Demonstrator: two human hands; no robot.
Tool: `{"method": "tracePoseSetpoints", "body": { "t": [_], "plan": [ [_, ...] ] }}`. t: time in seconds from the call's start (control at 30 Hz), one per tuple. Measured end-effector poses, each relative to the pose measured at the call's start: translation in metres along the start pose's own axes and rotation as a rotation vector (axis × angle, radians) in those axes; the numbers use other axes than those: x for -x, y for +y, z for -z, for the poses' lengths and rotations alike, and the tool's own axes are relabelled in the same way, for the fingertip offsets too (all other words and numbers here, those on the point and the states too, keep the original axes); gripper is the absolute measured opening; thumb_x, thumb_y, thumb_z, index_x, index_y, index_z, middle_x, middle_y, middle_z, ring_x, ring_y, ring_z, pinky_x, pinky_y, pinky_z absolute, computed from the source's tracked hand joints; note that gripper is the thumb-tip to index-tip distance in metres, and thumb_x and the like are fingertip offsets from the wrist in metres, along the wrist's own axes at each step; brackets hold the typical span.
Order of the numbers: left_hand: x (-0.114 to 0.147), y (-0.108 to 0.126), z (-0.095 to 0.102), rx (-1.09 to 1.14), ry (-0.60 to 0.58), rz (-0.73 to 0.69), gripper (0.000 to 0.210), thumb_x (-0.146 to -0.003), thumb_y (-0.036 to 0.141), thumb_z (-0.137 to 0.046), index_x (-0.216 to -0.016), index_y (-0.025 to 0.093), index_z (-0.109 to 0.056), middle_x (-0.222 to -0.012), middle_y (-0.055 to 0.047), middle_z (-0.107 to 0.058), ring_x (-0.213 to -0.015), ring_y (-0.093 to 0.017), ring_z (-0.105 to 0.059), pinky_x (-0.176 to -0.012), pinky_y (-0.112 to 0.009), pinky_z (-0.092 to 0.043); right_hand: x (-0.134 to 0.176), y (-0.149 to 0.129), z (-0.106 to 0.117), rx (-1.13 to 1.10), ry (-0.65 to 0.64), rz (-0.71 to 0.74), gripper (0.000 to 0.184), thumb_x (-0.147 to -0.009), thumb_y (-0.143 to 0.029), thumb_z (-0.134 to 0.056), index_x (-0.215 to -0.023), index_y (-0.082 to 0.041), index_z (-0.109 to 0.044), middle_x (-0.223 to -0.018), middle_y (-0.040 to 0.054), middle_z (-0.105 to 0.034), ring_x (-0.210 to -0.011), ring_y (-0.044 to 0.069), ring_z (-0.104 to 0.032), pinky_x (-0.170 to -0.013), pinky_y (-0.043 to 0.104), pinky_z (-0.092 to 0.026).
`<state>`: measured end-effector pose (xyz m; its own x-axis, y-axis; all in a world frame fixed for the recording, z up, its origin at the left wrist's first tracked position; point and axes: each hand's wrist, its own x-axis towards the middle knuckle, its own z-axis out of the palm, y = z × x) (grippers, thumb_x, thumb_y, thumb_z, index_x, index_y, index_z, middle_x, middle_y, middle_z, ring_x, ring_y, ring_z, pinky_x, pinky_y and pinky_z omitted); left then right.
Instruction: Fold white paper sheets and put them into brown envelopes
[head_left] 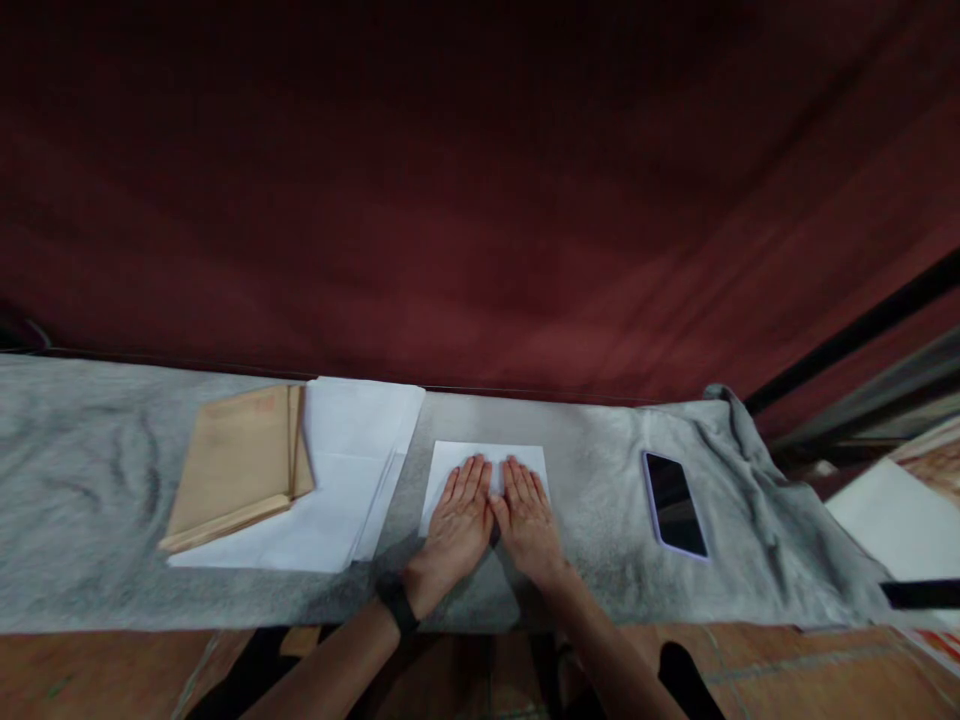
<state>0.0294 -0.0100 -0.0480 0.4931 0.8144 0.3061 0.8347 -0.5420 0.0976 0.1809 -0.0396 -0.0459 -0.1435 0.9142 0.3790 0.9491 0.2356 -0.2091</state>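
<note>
A small white sheet of paper (485, 450) lies in front of me on the grey cloth; whether it is folded I cannot tell. Both palms rest flat on it, side by side. My left hand (461, 508) covers its left half, fingers stretched forward, and a dark band circles that wrist. On the right half lies my right hand (527, 515), its fingers also extended and its thumb close to the left hand. The paper's near edge is mostly hidden under the hands.
Left of me, brown envelopes (229, 455) are stacked on larger white sheets (349, 500). A phone (675, 503) with a purple edge lies to the right. Grey cloth (592, 470) covers the table. A dark red curtain (480, 250) hangs behind it. Tiled floor (112, 670) shows below.
</note>
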Motion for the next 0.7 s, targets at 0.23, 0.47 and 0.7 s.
{"method": "tracePoseSetpoints", "body": {
  "t": [0.23,0.47,0.7],
  "plan": [
    [0.0,-0.005,0.007,-0.023,0.056,0.043,0.06,-0.104,0.039,-0.031,-0.153,0.005,-0.032,-0.159,-0.019,-0.038,-0.151,-0.026,-0.027,-0.121,-0.046,-0.032,0.005,0.021,0.005,0.11,0.052,-0.044,0.058,-0.107,-0.04,-0.032,-0.156,-0.008,-0.033,-0.156,0.0175,-0.041,-0.147,0.027,-0.035,-0.12,0.047,-0.029],
    [0.001,-0.011,0.012,-0.026,0.016,0.099,0.067,-0.103,0.05,-0.031,-0.152,0.004,-0.035,-0.159,-0.02,-0.037,-0.151,-0.028,-0.028,-0.122,-0.046,-0.029,0.009,0.033,0.007,0.175,0.011,-0.106,0.061,-0.107,-0.043,-0.032,-0.156,-0.006,-0.032,-0.156,0.0193,-0.04,-0.146,0.029,-0.035,-0.12,0.048,-0.026],
    [0.002,-0.018,0.013,-0.039,0.013,0.174,0.065,-0.103,0.049,-0.031,-0.153,0.008,-0.036,-0.158,-0.018,-0.038,-0.149,-0.03,-0.032,-0.122,-0.054,-0.025,0.011,0.041,0.008,0.208,0.013,-0.207,0.064,-0.107,-0.047,-0.025,-0.153,-0.004,-0.037,-0.154,0.0208,-0.044,-0.143,0.033,-0.039,-0.119,0.051,-0.025]
  ]
}}
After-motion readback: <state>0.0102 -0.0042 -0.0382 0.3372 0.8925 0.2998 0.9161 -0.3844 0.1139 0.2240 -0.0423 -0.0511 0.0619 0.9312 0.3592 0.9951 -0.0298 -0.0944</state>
